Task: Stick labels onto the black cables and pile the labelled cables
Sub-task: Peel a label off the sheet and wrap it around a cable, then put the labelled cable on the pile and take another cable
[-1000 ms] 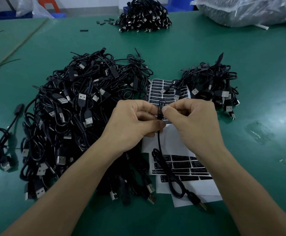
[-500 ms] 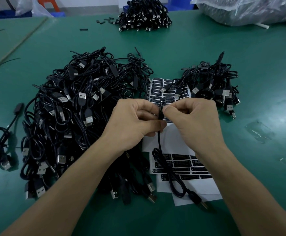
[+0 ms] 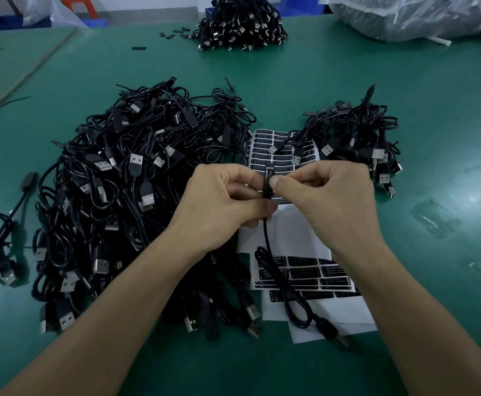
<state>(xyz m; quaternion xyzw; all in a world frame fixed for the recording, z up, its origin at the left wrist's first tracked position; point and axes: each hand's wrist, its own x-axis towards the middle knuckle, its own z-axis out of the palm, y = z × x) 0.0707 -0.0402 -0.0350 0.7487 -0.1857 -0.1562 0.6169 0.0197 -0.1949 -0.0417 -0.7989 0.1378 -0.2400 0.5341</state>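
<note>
Nothing has shifted: cable [image 3: 268,180] stays pinched between left hand [image 3: 222,201] and right hand [image 3: 330,201].

left: large cable heap [image 3: 119,195] | right: small cable pile [image 3: 353,138] | free: tabletop [image 3: 448,115] far right

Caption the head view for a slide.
Left hand and right hand pinch a black cable, pressing a label on, above label sheets, between large pile and smaller pile.

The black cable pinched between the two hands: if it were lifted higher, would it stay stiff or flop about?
Probably floppy: below the left hand and right hand, the black cable hangs straight, then curls in loose loops on the label sheets. Likely light, since fingertip pinches hold it. Its plug end would probably dangle and swing.
</note>
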